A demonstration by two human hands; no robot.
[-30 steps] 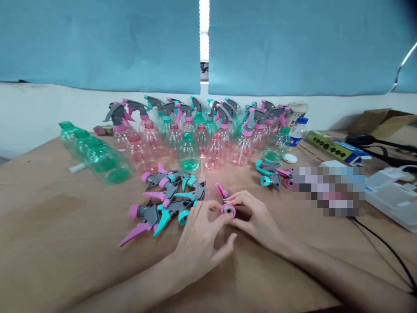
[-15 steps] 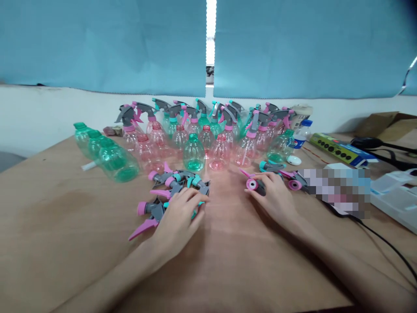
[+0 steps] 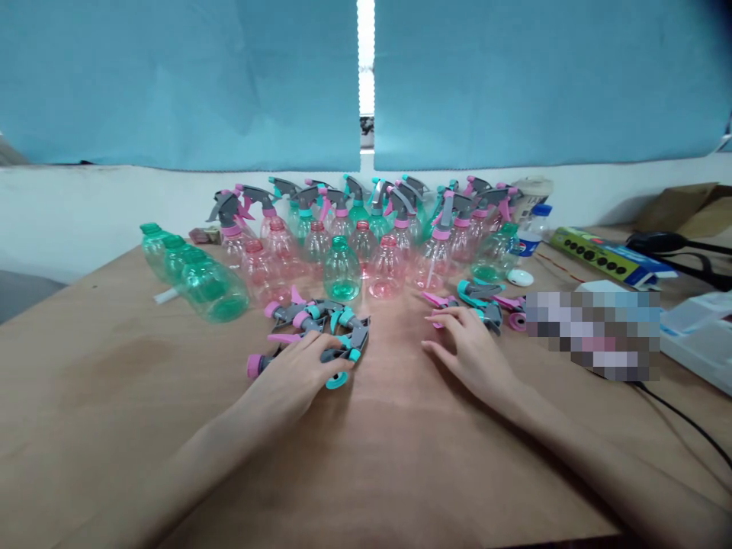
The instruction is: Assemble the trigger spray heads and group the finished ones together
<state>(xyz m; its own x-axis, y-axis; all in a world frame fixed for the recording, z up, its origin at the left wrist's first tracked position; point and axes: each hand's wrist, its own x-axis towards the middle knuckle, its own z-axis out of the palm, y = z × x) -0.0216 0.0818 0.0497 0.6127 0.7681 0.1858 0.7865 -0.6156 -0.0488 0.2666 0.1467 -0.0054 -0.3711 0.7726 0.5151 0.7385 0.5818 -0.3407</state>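
Note:
My left hand (image 3: 303,364) is closed on a grey and teal trigger spray head (image 3: 338,355), its teal collar turned toward me. Under and behind that hand lies a pile of pink-and-grey and teal-and-grey spray heads (image 3: 309,316). My right hand (image 3: 472,347) rests low over the table, thumb and fingers apart and nothing between them. Just beyond its fingertips lies a pink-collared spray head (image 3: 438,317), partly hidden by the fingers. A teal spray head (image 3: 486,301) lies behind the same hand. Uncapped green (image 3: 341,271) and pink bottles (image 3: 387,268) stand ahead.
Bottles with spray heads fitted (image 3: 438,244) fill the back rows. Several green bottles (image 3: 211,286) stand at the left. To the right are a labelled blue-capped bottle (image 3: 534,229), a white oval case (image 3: 520,278), a green-blue box (image 3: 609,258) and a blurred-out object with a cable (image 3: 680,419).
My right hand has let go of the pink-collared spray head and its thumb has opened away. The left hand has shifted slightly left, and the teal collar of its spray head now shows.

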